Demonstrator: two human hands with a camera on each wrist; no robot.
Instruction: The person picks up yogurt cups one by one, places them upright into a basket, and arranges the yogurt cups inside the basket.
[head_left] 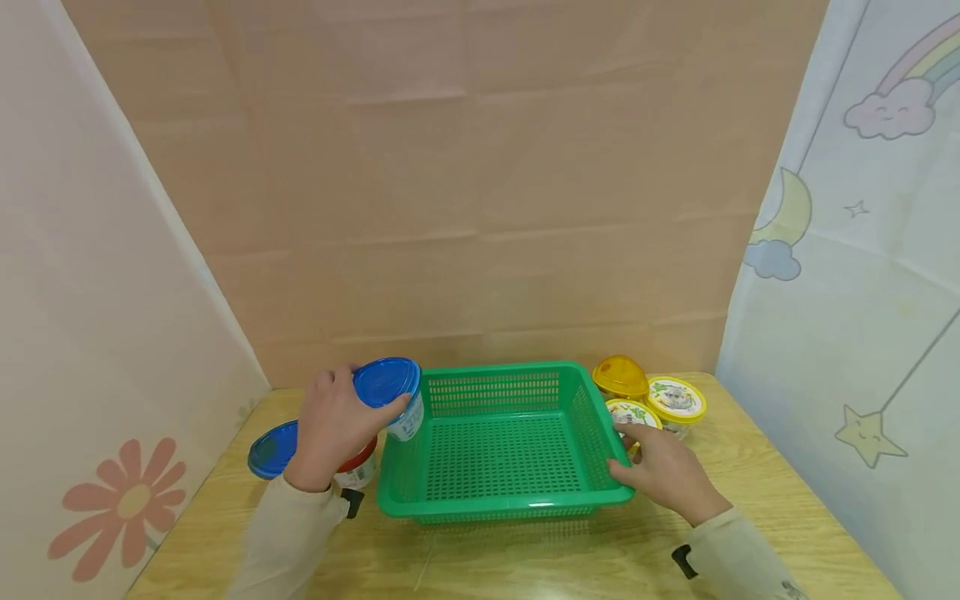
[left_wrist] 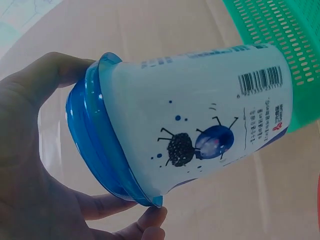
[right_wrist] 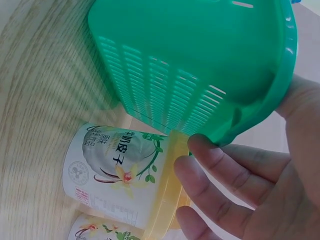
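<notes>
My left hand [head_left: 333, 421] grips a blue-lidded plastic cup [head_left: 407, 419] by its lid, thumb on one side and fingers on the other. The cup is tilted over the left rim of a green plastic basket [head_left: 517, 504]. Blackberry and blueberry drawings and a barcode mark its white side in the left wrist view. At the basket's right side, my right hand [head_left: 667, 471] holds the rim, thumb over the edge and fingers outside. Its fingertips [right_wrist: 197, 145] lie close to the lid of a yellow-lidded cup [right_wrist: 120, 175]; whether they touch it I cannot tell.
Left of the basket are another blue-lidded cup [head_left: 273, 450] and a red-lidded cup [head_left: 358, 471], both partly behind the left hand. On the right stand a second yellow-lidded cup [head_left: 677, 400] and an orange domed-lid cup [head_left: 620, 377]. A brown-covered wall [head_left: 480, 208] rises behind the wooden table [head_left: 465, 562].
</notes>
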